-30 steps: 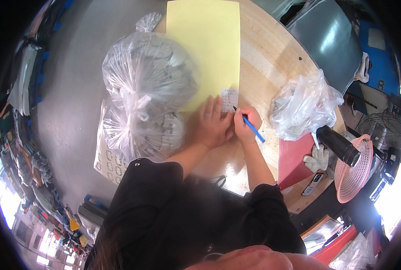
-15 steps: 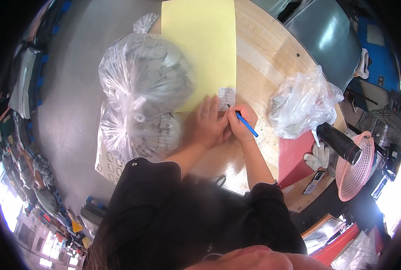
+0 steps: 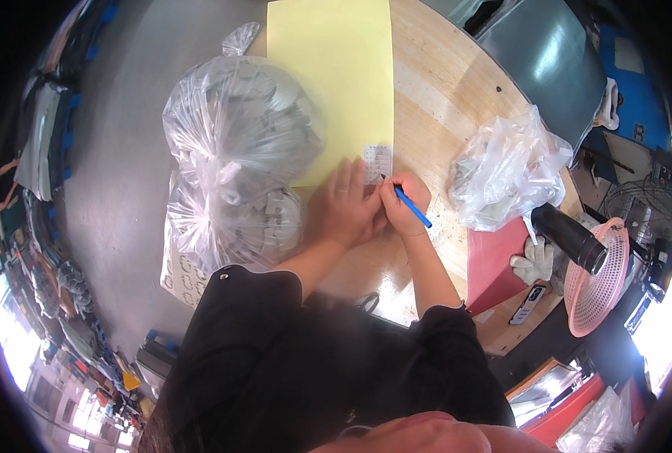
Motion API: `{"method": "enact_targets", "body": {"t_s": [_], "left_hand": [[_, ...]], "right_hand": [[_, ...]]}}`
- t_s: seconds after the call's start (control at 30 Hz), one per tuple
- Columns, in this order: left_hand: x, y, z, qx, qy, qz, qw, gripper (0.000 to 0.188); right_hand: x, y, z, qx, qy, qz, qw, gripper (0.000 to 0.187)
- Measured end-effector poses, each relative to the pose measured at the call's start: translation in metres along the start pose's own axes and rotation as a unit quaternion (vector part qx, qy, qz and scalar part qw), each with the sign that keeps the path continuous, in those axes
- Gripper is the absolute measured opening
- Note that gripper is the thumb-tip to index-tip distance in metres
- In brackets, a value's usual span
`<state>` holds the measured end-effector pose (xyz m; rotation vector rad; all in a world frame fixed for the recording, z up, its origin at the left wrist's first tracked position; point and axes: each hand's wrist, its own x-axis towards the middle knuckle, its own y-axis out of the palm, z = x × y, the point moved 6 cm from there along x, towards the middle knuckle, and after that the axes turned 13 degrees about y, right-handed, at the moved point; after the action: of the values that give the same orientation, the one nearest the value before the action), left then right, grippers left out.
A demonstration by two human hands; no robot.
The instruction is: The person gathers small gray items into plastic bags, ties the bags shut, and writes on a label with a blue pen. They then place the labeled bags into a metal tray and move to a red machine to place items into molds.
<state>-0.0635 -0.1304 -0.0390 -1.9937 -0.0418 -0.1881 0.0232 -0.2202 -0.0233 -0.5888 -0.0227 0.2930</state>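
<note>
My right hand [image 3: 406, 202] is closed around a blue pen [image 3: 414, 208], its dark tip at the lower part of a small white printed label [image 3: 378, 157] with handwriting on it. That label lies at the near right corner of a large yellow sheet [image 3: 332, 83]. My left hand [image 3: 349, 208] lies with its fingers stretched out over the sheet's near edge, beside the label and touching my right hand. Left of it, knotted clear plastic bags [image 3: 238, 124] hold several pale grey pieces, whose kind the plastic blurs.
At the right, a crumpled plastic bag [image 3: 506, 174], a black cylindrical bottle [image 3: 570, 240] and a pink perforated basket [image 3: 593, 283] stand close together. A pale glove [image 3: 534, 260] lies near a red surface [image 3: 494, 264]. A printed sheet [image 3: 179, 279] sticks out under the bags.
The whole view shifts very slightly. Both hands stay nearly in place, with the pen tip still at the label.
</note>
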Motion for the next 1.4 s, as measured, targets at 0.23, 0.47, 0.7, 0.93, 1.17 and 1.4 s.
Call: {"method": "enact_targets", "body": {"t_s": [0.23,0.47,0.7,0.93,1.17,1.4], "left_hand": [[0.001,-0.001,0.000,0.004,-0.002,0.004,1.000,0.055],[0.001,-0.004,-0.001,-0.017,-0.001,-0.005,1.000,0.054],[0.002,-0.004,-0.001,-0.017,0.002,0.001,1.000,0.054],[0.000,-0.003,-0.001,-0.017,0.003,0.007,1.000,0.055],[0.000,0.000,0.000,-0.020,0.000,0.008,1.000,0.055],[0.000,0.000,-0.001,-0.012,0.001,0.000,1.000,0.047]], "right_hand": [[-0.002,0.000,-0.010,0.035,0.044,0.023,0.998,0.011],[-0.004,0.001,-0.009,0.023,-0.020,0.020,0.999,0.012],[-0.003,0.003,-0.006,0.026,-0.037,0.026,0.999,0.012],[-0.002,0.004,-0.005,0.021,-0.044,0.023,0.999,0.012],[-0.002,0.003,-0.004,0.002,-0.039,0.014,0.999,0.012],[-0.003,-0.004,-0.010,0.065,0.008,-0.003,0.998,0.011]]}}
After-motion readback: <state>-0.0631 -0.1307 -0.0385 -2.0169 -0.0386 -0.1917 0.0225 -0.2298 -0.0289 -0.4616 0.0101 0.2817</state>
